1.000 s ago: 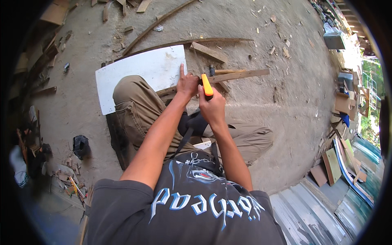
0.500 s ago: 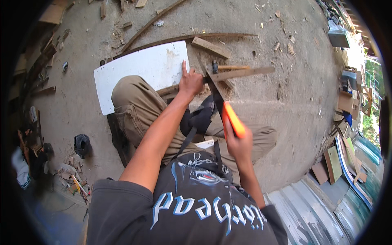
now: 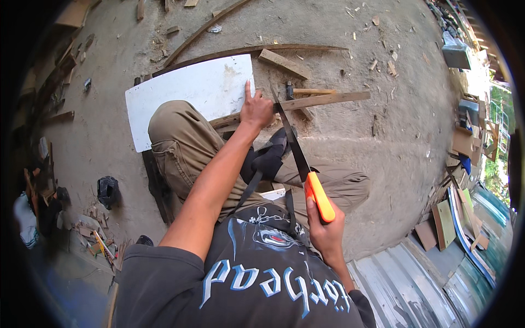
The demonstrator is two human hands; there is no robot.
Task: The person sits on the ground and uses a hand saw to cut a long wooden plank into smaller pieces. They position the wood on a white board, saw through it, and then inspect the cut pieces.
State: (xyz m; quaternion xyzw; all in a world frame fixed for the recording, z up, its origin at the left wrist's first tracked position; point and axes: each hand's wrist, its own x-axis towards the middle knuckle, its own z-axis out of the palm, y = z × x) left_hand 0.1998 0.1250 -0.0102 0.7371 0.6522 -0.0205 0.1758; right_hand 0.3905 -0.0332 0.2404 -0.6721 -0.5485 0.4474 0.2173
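Note:
My right hand [image 3: 326,228] is closed round the orange handle of a hand saw [image 3: 320,198]. The saw's dark blade slants up and away, crossing a narrow wooden strip [image 3: 333,99] just right of my left hand [image 3: 257,111]. That hand grips the strip, its index finger stretched out over the edge of a white board [image 3: 188,85]. The strip's left part runs beside my bent knee, and its right end sticks out past the blade. Beyond the strip lies a hammer [image 3: 314,91] with a wooden handle.
A short wood block [image 3: 284,64] and a long curved strip [image 3: 219,55] lie beyond the white board. Wood scraps dot the ground. At the far left is a black bag-like object [image 3: 108,192]. Corrugated metal sheets [image 3: 402,284] and leaning boards [image 3: 444,223] stand at the lower right.
My right hand has drawn the saw back toward my body, so more of the blade shows on the near side of the strip. The left hand has stayed in place.

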